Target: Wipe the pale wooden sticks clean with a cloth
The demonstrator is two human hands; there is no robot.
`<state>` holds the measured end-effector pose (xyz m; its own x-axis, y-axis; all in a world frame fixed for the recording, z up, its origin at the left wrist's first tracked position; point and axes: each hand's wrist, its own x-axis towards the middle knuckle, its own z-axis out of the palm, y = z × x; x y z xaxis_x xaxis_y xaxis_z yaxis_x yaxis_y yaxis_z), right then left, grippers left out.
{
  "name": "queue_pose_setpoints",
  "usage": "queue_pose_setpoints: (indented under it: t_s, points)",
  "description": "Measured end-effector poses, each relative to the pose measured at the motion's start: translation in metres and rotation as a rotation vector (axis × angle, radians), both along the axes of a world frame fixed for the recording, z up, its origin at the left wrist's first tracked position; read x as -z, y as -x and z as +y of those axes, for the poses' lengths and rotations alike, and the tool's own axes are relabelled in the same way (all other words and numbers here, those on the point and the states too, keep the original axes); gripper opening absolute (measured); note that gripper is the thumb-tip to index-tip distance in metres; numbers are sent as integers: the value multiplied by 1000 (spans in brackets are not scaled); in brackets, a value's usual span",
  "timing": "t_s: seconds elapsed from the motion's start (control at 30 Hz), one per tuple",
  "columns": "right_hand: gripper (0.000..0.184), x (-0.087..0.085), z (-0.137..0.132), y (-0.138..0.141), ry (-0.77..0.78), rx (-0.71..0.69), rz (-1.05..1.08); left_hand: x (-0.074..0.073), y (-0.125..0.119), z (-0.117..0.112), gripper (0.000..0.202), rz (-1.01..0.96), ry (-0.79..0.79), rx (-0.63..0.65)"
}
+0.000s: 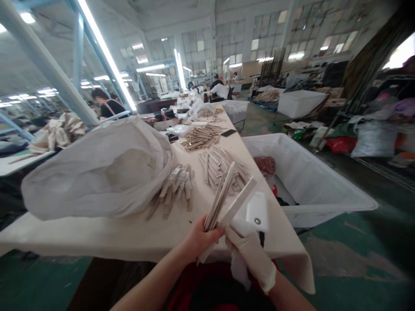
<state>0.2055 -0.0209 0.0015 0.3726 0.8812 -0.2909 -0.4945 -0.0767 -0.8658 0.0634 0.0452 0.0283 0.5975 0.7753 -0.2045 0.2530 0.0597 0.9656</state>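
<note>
My bare left hand (pixel 201 238) is closed round a bundle of long, flat beige strips (pixel 220 194) that fan upward from the fist. My right hand (pixel 248 247), in a pale glove, pinches the lower end of a wider beige strip (pixel 239 199) beside the bundle. Thin whitish wrapping hangs below the gloved fingers. Just beyond my hands lies a loose pile of pale strips (pixel 212 166). Left of it are strips banded with clear film (pixel 177 185). A small white device with a round knob (pixel 258 211) stands near my right hand.
A large, stuffed white sack (pixel 100 172) fills the table's left. Strips with metal ends (pixel 201 137) and a dark phone-like slab (pixel 228 133) lie farther back on the cloth-covered table (pixel 129 239). A white bin (pixel 311 172) stands against the right edge. Other people sit in the background.
</note>
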Motion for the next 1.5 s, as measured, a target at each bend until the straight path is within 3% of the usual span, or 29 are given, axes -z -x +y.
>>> queue_pose_setpoints:
  t_s: [0.1, 0.17, 0.33, 0.43, 0.57, 0.63, 0.7, 0.77, 0.9, 1.0, 1.23, 1.4, 1.5]
  points:
    - [28, -9, 1, -14, 114, 102, 165, 3, 12, 1, 20, 71, 2, 113]
    - [24, -13, 4, -16, 63, 223, 204, 6, 15, -2, 16, 122, -25, 160]
    - [26, 1, 11, 10, 45, -5, 162, 13, 8, 5, 13, 175, -195, 37]
    - [27, 8, 15, 4, -12, -69, 256, 9, 14, 42, 16, 367, -412, -112]
    - [27, 1, 19, -22, -62, -87, 490, -6, 34, 104, 17, 739, -712, -382]
    - [23, -2, 19, -27, -66, -65, 520, -12, 41, 118, 17, 835, -793, -455]
    - [21, 0, 19, -26, -25, -22, 544, -13, 38, 112, 19, 807, -818, -451]
    - [21, 4, 19, -22, 33, 17, 577, -9, 27, 89, 21, 658, -730, -361]
    - [21, 10, 21, -16, 59, -1, 524, 5, -11, 28, 23, 242, -286, -96]
    - [24, 8, 18, -14, 19, -14, 418, 9, -36, 2, 18, 130, -109, -12]
    - [26, 0, -2, -11, -31, -96, 93, -2, -36, 5, 18, 92, -78, -43]
    - [43, 0, -1, -17, 42, -139, 305, -6, -29, 3, 18, 59, -75, -128]
    - [40, 4, -2, -16, 34, -160, 449, -4, -30, 3, 19, 31, -116, -166]
